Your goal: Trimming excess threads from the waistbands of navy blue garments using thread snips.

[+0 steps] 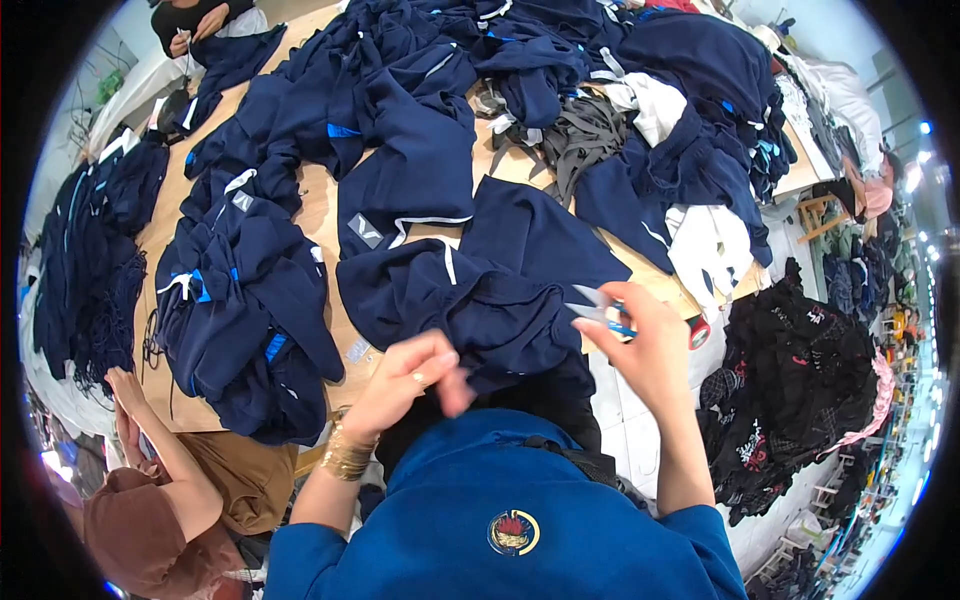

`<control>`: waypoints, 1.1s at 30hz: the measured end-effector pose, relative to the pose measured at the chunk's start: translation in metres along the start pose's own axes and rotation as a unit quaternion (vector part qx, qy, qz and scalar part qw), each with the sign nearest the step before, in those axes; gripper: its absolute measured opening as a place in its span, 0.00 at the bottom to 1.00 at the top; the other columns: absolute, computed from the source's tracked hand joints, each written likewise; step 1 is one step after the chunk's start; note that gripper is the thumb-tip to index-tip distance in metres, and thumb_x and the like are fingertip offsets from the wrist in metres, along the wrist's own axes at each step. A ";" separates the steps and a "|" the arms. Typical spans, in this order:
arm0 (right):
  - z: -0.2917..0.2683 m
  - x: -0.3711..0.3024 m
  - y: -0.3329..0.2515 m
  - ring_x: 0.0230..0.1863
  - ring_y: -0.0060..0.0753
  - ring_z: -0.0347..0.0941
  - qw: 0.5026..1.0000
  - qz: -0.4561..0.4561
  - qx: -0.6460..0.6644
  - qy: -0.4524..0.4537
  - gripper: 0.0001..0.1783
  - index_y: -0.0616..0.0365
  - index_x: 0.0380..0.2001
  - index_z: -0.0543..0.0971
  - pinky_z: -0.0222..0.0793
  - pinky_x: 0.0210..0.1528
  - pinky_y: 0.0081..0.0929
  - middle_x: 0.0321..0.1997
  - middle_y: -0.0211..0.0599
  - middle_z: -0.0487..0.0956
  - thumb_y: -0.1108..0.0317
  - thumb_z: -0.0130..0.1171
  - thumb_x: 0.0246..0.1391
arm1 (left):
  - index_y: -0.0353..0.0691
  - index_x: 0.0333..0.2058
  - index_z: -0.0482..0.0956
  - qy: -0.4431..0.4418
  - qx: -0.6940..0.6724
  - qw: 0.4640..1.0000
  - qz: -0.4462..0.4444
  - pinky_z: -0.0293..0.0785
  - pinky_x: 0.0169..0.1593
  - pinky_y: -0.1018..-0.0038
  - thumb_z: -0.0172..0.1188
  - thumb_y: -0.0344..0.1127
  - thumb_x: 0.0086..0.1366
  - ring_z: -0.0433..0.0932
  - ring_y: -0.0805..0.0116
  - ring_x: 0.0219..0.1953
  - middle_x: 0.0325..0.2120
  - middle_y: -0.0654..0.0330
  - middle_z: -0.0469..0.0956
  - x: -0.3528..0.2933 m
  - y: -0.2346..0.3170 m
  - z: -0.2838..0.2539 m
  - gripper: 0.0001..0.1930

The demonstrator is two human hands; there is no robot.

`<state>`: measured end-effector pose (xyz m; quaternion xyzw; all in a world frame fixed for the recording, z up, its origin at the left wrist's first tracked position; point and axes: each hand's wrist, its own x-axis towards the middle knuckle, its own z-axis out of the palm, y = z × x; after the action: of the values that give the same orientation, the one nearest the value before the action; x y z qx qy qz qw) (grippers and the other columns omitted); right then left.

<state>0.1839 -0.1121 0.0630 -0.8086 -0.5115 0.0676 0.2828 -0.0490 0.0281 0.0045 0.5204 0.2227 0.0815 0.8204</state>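
My right hand (648,342) holds a small pair of thread snips (592,304), blades parted and pointing left, blue showing at the handle. My left hand (420,372) hovers in front of my body, fingers curled and smeared by motion; whether anything is in them cannot be made out. Between the hands, at the near table edge, a navy garment (480,315) lies bunched with a white strip on it. Both hands appear apart from the cloth.
Navy garments (400,110) are heaped over the wooden table (315,190), with another pile (245,310) at left. Grey straps (585,135) and white cloth (705,250) lie right. Black garments (790,390) are piled beyond the right edge. Co-workers (150,510) are at left and far left.
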 end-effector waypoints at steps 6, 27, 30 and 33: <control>0.023 0.012 0.030 0.39 0.29 0.72 0.985 0.058 0.145 -0.072 0.24 0.55 0.41 0.74 0.67 0.43 0.24 0.35 0.33 0.74 0.61 0.68 0.38 | 0.38 0.31 0.74 0.089 0.323 0.942 -0.021 0.67 0.26 0.81 0.57 0.37 0.59 0.71 0.79 0.20 0.17 0.66 0.73 -0.030 -0.013 -0.016 0.08; -0.019 0.075 -0.013 0.33 0.12 0.65 0.864 0.041 0.452 -0.216 0.10 0.57 0.33 0.76 0.59 0.38 0.12 0.29 0.22 0.72 0.68 0.60 0.45 | 0.29 0.42 0.73 -0.018 0.185 0.981 0.049 0.67 0.45 0.80 0.49 0.22 0.49 0.72 0.72 0.38 0.37 0.59 0.75 0.037 0.051 -0.024 0.19; -0.045 0.075 -0.007 0.34 0.16 0.69 0.871 0.047 0.437 -0.219 0.14 0.60 0.35 0.77 0.63 0.41 0.15 0.34 0.30 0.77 0.71 0.62 0.41 | 0.27 0.44 0.73 0.040 0.119 0.990 0.068 0.66 0.44 0.82 0.48 0.21 0.49 0.72 0.75 0.35 0.34 0.62 0.76 0.030 0.075 -0.042 0.20; -0.066 0.070 -0.008 0.34 0.18 0.71 0.879 0.052 0.423 -0.214 0.17 0.63 0.35 0.77 0.66 0.42 0.16 0.35 0.33 0.77 0.74 0.63 0.37 | 0.30 0.39 0.76 0.044 0.119 0.988 0.090 0.66 0.42 0.83 0.47 0.21 0.50 0.71 0.79 0.33 0.31 0.66 0.76 0.028 0.101 -0.047 0.16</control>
<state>0.2364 -0.0751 0.1349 -0.6034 -0.4395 0.4636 0.4773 -0.0353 0.1213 0.0695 0.6281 0.2187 0.1506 0.7314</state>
